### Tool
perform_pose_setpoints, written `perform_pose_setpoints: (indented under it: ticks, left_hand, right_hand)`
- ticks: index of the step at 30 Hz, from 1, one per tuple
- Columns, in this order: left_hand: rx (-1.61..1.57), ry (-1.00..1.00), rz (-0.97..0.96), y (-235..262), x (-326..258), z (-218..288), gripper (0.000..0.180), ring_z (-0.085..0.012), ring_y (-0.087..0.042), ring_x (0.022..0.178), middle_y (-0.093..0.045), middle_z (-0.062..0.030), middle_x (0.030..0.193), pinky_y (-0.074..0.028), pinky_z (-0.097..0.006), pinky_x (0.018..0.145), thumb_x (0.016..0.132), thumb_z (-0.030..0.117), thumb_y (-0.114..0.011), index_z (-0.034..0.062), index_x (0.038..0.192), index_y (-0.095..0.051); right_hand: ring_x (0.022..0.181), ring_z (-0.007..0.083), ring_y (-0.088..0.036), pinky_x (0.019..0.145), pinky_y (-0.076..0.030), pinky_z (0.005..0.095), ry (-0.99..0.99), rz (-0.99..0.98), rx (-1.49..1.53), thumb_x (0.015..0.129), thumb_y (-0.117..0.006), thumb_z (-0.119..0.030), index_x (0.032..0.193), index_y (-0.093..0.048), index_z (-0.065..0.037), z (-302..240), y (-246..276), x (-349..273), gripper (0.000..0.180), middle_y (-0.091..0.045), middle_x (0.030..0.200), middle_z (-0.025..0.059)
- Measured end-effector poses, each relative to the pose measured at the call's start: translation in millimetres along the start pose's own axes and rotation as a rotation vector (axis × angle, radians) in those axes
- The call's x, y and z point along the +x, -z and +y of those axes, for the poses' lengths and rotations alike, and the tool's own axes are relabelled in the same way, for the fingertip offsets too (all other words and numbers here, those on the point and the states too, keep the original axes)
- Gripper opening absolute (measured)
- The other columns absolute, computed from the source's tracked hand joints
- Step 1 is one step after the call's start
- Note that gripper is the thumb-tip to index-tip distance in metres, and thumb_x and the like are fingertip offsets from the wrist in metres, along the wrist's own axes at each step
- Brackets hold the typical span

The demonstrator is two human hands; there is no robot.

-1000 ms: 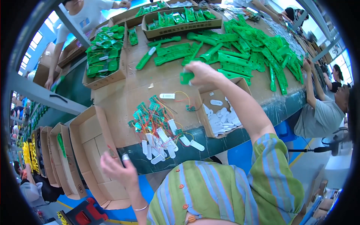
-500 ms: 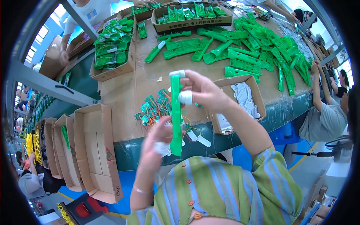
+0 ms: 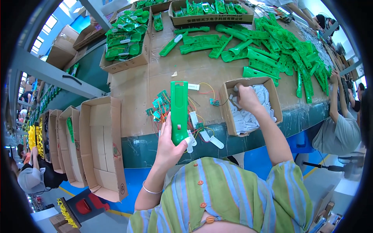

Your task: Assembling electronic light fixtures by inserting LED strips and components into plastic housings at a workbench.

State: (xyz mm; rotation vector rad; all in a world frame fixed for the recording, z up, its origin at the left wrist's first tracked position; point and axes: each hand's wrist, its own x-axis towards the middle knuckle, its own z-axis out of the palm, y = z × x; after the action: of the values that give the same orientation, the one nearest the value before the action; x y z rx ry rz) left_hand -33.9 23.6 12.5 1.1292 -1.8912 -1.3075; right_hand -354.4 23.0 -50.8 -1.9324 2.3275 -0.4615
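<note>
My left hand (image 3: 171, 145) is closed around the lower part of a long green plastic shell (image 3: 179, 105), held upright with a small square hole near its lower end. In a cardboard box (image 3: 226, 112) to the right lie many loose white plastic strips (image 3: 260, 97). My right hand (image 3: 248, 97) is down in that box, fingers bent at the strips; what they grip is hidden. Behind the shell is a pile of small green circuit boards (image 3: 158, 106) with thin coloured wires. Several white pieces (image 3: 204, 135) wired to boards lie near the table's front edge.
Many green shells (image 3: 272, 50) are heaped at the far right. A box of green parts (image 3: 130, 69) stands at the far left, another box (image 3: 211, 19) at the back. Large open cartons (image 3: 101, 151) stand left of the table. Another person's arms (image 3: 335, 91) are at the right edge.
My right hand has left the green shell and moved right into the box of white strips. My left hand now grips the shell, turned so its broad face shows. The view has shifted slightly.
</note>
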Motion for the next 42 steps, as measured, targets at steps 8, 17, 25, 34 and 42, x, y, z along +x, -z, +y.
perform_pose_setpoints:
  ticks: [8,17,25,34,42]
  left_hand:
    - [-0.229,0.065,-0.050,6,-4,-3,0.078,-0.0137,-0.043,0.104,-0.042,-0.0062,0.113,-0.038,-0.026,0.090,0.071,-0.003,-0.061,-0.0023,0.137,-0.020]
    - [-0.489,0.136,-0.073,4,-7,-7,0.076,-0.0155,-0.047,0.105,-0.044,-0.0084,0.117,-0.041,-0.028,0.089,0.073,0.001,-0.064,-0.0034,0.136,-0.022]
    - [-0.680,0.096,0.026,1,-16,-5,0.071,-0.0166,-0.048,0.108,-0.047,-0.0098,0.121,-0.040,-0.029,0.091,0.079,0.016,-0.067,-0.0022,0.134,-0.026]
    - [-0.742,0.012,0.103,1,-17,-15,0.075,-0.0172,-0.050,0.107,-0.049,-0.0097,0.120,-0.041,-0.031,0.090,0.078,0.015,-0.067,0.0023,0.137,-0.022]
    - [-0.783,0.029,0.095,-1,-21,-18,0.074,-0.0168,-0.051,0.104,-0.050,-0.0087,0.117,-0.042,-0.029,0.087,0.080,0.014,-0.064,0.0023,0.138,-0.020]
  right_hand:
    - [0.072,0.0348,-0.058,0.065,-0.047,0.0394,-0.068,-0.051,0.029,0.070,-0.052,0.002,0.086,-0.053,0.004,6,20,-15,0.016,-0.058,0.076,0.0224]
    - [0.066,0.0064,-0.055,0.056,-0.045,0.0206,-0.032,-0.232,1.224,0.086,-0.047,-0.001,0.099,-0.057,0.000,-90,80,-36,0.016,-0.060,0.083,0.0040]
    - [0.082,0.0133,-0.062,0.068,-0.051,0.0243,-0.043,-0.307,1.730,0.082,-0.057,0.000,0.102,-0.055,0.003,-161,38,-54,0.020,-0.062,0.096,0.0094]
    - [0.078,0.0142,-0.061,0.066,-0.051,0.0259,0.126,-0.298,1.393,0.079,-0.060,0.000,0.098,-0.052,0.000,-172,37,-59,0.020,-0.059,0.087,0.0067]
    - [0.078,0.0119,-0.057,0.067,-0.048,0.0241,-0.026,-0.509,1.684,0.081,-0.060,-0.003,0.099,-0.049,-0.001,-177,24,-61,0.021,-0.053,0.088,0.0030]
